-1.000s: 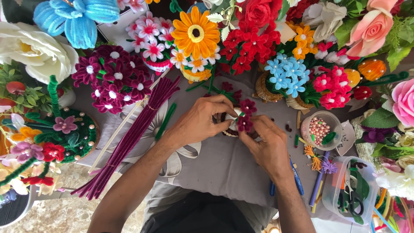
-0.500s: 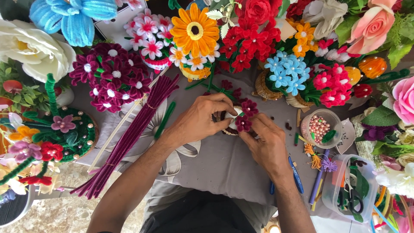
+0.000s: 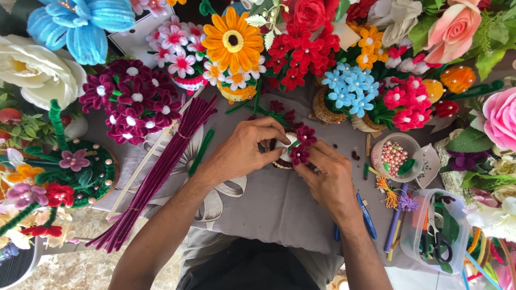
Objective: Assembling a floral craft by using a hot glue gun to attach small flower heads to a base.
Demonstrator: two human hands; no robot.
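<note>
A round clear cup (image 3: 396,156) holds pink beads; a clear plastic box (image 3: 436,236) at lower right holds scissors. One bundle of maroon pipe cleaners (image 3: 161,169) lies on the grey bench (image 3: 269,209). Both hands meet at centre: the left hand (image 3: 242,153) and right hand (image 3: 325,180), fingers curled, pinch a small basket with two dark red pipe-cleaner flowers (image 3: 301,144).
</note>
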